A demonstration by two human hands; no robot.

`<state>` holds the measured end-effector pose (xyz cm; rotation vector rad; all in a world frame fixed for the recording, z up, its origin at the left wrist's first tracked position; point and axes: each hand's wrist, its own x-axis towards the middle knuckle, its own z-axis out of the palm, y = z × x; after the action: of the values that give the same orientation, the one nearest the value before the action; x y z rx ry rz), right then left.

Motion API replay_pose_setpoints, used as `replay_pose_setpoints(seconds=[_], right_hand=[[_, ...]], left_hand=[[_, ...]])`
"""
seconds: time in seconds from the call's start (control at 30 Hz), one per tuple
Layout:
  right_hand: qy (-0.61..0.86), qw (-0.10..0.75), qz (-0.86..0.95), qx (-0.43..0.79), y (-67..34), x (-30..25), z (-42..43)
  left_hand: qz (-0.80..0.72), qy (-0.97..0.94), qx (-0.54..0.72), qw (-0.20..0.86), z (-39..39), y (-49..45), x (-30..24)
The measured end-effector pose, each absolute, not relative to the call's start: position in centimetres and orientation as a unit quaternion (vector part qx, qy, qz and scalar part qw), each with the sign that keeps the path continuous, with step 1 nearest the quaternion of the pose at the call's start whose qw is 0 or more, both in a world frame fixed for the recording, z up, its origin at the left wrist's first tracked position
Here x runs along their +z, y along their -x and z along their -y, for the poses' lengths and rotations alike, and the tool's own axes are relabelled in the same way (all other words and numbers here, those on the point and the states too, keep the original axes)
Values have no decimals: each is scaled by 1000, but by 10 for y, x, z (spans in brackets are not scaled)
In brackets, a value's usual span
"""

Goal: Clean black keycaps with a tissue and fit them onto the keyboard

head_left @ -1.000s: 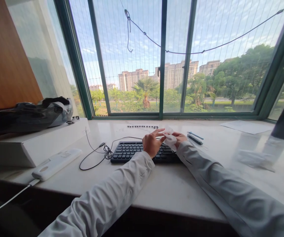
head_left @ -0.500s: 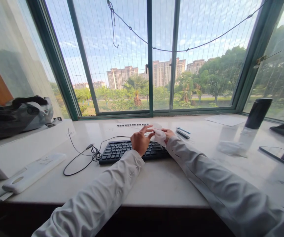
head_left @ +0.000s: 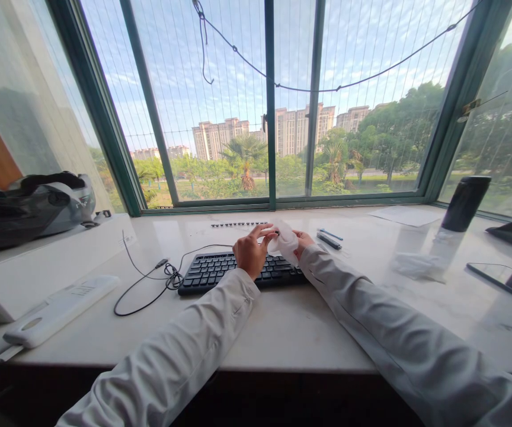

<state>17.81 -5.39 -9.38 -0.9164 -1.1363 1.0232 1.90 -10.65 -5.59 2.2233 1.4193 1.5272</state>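
My left hand (head_left: 250, 251) is closed in a pinch above the black keyboard (head_left: 211, 274), with a small dark keycap (head_left: 277, 232) at its fingertips. My right hand (head_left: 302, 243) grips a thin white tissue (head_left: 286, 242), which spreads up between the two hands and touches the keycap or lies just behind it. Both hands hover over the right half of the keyboard and hide some of its keys. Behind it on the table, small black keycaps (head_left: 238, 224) lie in a row.
A coiled cable (head_left: 173, 277) lies left of the keyboard, beyond it a white power strip (head_left: 64, 308) and a white box (head_left: 51, 267). To the right are a pen-like tool (head_left: 329, 241), a clear plastic bag (head_left: 417, 267), a black bottle (head_left: 466, 204) and a phone (head_left: 507, 283).
The tissue has opened out and stands higher between the hands. My left hand has shifted slightly left, and the dark keycap at its fingertips now shows.
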Motion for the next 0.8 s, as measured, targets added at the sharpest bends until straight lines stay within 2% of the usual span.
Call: replay_pose_setpoints(seconds=[0.2,0.4,0.63,0.8], right_hand=[[397,642,443,484,-174,-91,55],[332,622,506,497,-168,-90,64],[395,639,493,439,-173,-86,72],[393,641,479,453,-171,-80,80]], left_hand=[[-473,-712,517,47,109,-19,-54],[-450,-702,544,98,97,-19,-59],[-387,-741,526,157,93,-23,-62],[-372,-754,509,182,98,-21,-60]])
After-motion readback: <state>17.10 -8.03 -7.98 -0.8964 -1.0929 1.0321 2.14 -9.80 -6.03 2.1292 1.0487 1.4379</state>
